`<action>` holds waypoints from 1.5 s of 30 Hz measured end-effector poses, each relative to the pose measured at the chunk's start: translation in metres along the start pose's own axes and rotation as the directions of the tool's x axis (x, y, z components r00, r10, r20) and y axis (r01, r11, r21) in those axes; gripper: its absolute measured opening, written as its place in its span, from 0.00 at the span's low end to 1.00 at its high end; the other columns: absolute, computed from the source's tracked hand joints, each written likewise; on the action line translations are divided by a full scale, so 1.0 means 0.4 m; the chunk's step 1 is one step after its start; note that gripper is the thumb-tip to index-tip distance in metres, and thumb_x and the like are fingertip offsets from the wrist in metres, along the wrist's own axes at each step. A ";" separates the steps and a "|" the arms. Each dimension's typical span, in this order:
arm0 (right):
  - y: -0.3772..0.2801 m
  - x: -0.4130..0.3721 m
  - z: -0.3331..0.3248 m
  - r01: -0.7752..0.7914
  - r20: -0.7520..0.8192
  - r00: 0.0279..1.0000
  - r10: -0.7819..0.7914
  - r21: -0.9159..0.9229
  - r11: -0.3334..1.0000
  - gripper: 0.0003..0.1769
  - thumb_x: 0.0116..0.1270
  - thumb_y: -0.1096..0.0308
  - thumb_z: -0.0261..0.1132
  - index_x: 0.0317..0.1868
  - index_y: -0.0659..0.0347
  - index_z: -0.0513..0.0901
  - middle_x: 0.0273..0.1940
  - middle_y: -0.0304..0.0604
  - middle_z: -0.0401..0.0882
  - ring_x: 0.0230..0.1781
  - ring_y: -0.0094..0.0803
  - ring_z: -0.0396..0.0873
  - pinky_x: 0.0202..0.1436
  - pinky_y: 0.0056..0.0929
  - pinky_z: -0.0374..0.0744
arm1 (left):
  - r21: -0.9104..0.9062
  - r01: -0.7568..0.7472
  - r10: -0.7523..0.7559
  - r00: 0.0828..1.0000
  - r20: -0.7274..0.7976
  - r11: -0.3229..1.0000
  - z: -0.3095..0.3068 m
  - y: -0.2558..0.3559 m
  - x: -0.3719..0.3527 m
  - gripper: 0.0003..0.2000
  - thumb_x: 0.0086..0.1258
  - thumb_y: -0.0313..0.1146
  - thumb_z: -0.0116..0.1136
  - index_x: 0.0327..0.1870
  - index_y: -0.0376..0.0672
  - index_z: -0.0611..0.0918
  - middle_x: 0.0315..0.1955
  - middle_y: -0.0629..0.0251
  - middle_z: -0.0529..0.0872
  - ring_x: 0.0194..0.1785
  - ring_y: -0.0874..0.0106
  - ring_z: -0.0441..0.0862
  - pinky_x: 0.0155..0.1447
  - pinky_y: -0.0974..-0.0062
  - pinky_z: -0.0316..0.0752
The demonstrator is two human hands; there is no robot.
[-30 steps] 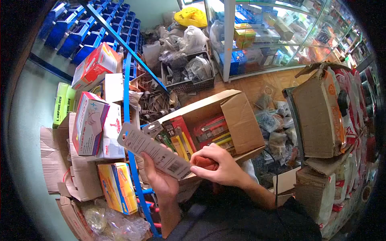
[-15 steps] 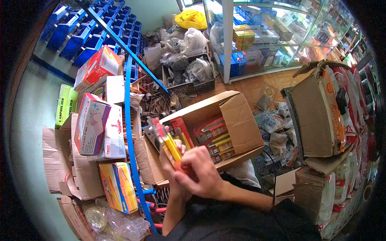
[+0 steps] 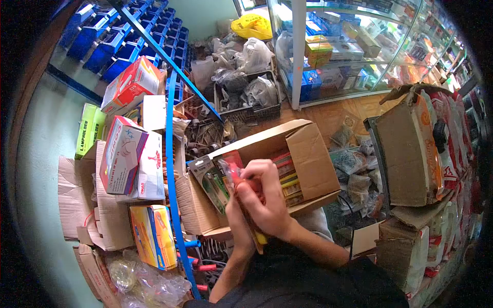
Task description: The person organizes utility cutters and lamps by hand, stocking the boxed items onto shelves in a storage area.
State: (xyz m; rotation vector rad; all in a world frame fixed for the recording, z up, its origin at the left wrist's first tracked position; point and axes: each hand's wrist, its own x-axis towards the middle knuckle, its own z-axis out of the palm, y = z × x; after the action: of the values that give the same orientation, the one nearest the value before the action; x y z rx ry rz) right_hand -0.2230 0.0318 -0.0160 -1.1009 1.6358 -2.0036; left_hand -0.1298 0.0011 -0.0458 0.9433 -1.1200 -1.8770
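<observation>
An open cardboard box [image 3: 316,164] holds packs with red and yellow parts [image 3: 287,177], and a green-and-black carded pack [image 3: 213,185] leans at its left side. Above its near-left part, both hands are together around a packaged item with red and yellow parts [image 3: 259,238]. My left hand [image 3: 239,220] grips it from below and left, partly covered by the other hand. My right hand [image 3: 267,200] lies over it with curled fingers, pressing on its upper part. Clear plastic shows at the item's top end; the rest is mostly hidden by the fingers.
Product boxes [image 3: 123,156] stand at the left behind a blue metal bar [image 3: 171,154]. A crate of plastic bags [image 3: 251,113] is beyond the box. At back right is a glass display case [image 3: 349,77]; more cartons [image 3: 403,154] are stacked at right.
The item has turned so its yellow part points down toward me, and my right hand has moved up over it. The green-and-black pack has come into view. The camera view has shifted slightly.
</observation>
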 end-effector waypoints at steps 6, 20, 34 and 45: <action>-0.010 -0.085 0.003 0.132 0.143 0.983 -0.115 -0.119 0.984 0.21 0.71 0.69 0.68 0.60 0.61 0.72 0.57 0.54 0.72 0.58 0.48 0.72 0.66 0.45 0.69 | 0.128 -0.128 0.131 0.991 -0.020 0.984 -0.027 0.035 0.024 0.17 0.87 0.46 0.41 0.50 0.43 0.79 0.40 0.74 0.79 0.41 0.81 0.76 0.45 0.79 0.73; -0.037 -0.085 -0.016 0.085 0.338 0.940 -0.050 -0.088 0.992 0.30 0.71 0.66 0.67 0.73 0.54 0.76 0.72 0.56 0.68 0.72 0.54 0.69 0.78 0.50 0.66 | -0.218 -0.012 0.028 0.997 0.071 0.976 -0.048 0.055 0.022 0.25 0.85 0.48 0.40 0.73 0.40 0.70 0.61 0.65 0.78 0.61 0.73 0.76 0.66 0.71 0.71; -0.009 -0.075 -0.016 0.020 0.258 0.966 -0.012 -0.028 0.999 0.33 0.78 0.68 0.55 0.80 0.66 0.62 0.81 0.58 0.58 0.84 0.55 0.51 0.84 0.48 0.52 | 0.250 -0.186 0.175 0.982 0.067 0.950 -0.012 0.068 -0.006 0.21 0.89 0.43 0.37 0.61 0.36 0.78 0.50 0.65 0.83 0.53 0.77 0.80 0.57 0.75 0.75; -0.005 -0.099 -0.017 -0.070 0.257 0.963 0.075 -0.029 0.997 0.34 0.78 0.68 0.56 0.80 0.69 0.60 0.80 0.63 0.59 0.83 0.57 0.55 0.84 0.44 0.55 | 0.314 -0.141 0.124 0.990 0.073 0.939 -0.018 0.067 0.023 0.22 0.88 0.49 0.39 0.54 0.38 0.79 0.39 0.71 0.82 0.42 0.81 0.77 0.45 0.79 0.74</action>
State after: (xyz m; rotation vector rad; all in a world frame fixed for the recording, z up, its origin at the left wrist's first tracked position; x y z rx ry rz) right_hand -0.2019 0.0636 -0.0283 -1.2320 1.5399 -1.7193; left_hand -0.1217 -0.0189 -0.0260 0.9704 -1.5132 -1.6487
